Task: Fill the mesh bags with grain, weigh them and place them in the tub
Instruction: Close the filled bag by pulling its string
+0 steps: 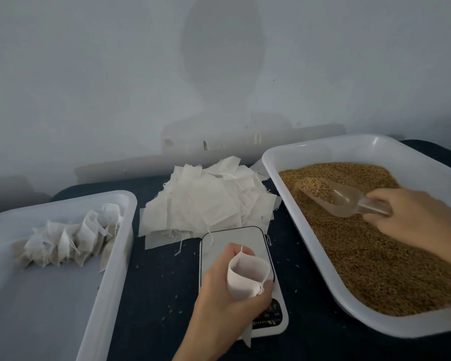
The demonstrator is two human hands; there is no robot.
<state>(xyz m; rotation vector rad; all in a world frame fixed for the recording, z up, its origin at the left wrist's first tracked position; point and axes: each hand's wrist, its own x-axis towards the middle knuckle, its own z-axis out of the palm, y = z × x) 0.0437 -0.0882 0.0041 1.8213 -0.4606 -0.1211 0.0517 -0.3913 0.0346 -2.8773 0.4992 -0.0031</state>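
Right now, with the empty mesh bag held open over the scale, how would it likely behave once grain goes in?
The mesh bag looks thin and floppy: only the left hand keeps its mouth open, so it would probably collapse if released. It likely sags once the scoop, gripped by the right hand, tips grain in.

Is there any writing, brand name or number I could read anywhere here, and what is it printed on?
Nothing here can be read for certain.
scale: its dark front panel carries pale marks, perhaps button labels, and a strip of small print below them, all too blurred to read; the left hand covers part of the panel.
No lit reading shows on the panel.
tubs, open mesh bag, scoop: no text visible.
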